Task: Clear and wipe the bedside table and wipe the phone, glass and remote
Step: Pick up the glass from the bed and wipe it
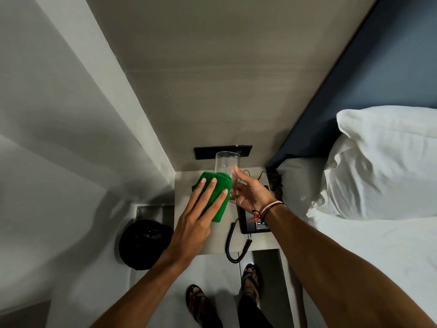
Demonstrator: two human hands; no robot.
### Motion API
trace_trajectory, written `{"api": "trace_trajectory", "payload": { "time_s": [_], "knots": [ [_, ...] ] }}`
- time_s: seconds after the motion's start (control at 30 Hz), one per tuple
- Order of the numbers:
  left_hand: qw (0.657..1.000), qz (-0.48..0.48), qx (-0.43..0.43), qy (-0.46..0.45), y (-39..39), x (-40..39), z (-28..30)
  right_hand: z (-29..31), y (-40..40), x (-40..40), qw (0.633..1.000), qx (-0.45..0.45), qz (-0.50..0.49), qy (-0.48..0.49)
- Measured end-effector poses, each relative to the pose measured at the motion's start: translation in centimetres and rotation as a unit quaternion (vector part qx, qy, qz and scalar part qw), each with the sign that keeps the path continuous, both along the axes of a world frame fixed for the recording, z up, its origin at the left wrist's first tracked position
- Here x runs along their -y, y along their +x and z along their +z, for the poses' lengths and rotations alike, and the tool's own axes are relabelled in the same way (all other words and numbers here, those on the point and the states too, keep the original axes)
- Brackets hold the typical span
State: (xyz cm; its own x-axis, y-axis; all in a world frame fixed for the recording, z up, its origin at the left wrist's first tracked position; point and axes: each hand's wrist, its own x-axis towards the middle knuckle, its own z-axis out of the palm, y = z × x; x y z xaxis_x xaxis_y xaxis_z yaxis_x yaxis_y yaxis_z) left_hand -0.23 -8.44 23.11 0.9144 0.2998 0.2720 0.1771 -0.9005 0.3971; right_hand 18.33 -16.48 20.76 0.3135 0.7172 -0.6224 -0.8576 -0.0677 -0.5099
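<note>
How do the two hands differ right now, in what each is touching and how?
The left hand lies flat, fingers spread, pressing the green cloth against the glass; the right hand cups the glass bare, with no cloth. The right wrist wears bands; the left is bare. Both work on the same glass.

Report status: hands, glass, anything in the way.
Left hand presses the green cloth on the tall clear glass. Right hand holds the glass. Black coiled phone cord trails over table edge.
</note>
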Motion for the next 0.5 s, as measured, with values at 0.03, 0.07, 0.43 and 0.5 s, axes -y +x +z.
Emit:
{"api": "trace_trajectory", "payload": {
  "time_s": [0.03,0.07,0.43,0.5],
  "knots": [
    [1.000,-0.009,-0.005,0.002,-0.3,0.0,0.0,-0.2,0.0,0.0,1.000,-0.002,-0.008,-0.013],
    [1.000,-0.019,-0.009,0.002,-0.5,-0.1,0.0,-0.4,0.0,-0.1,1.000,-0.007,-0.017,-0.026],
    [0.944,0.190,0.106,-0.248,-1.9,-3.3,-2.1,-3.0,0.6,-0.9,0.994,-0.083,-0.051,-0.057],
    [0.914,0.243,0.135,-0.296,-2.3,-4.2,-3.5,-4.1,0.8,-1.6,0.996,-0.049,-0.024,-0.075]
  ]
}}
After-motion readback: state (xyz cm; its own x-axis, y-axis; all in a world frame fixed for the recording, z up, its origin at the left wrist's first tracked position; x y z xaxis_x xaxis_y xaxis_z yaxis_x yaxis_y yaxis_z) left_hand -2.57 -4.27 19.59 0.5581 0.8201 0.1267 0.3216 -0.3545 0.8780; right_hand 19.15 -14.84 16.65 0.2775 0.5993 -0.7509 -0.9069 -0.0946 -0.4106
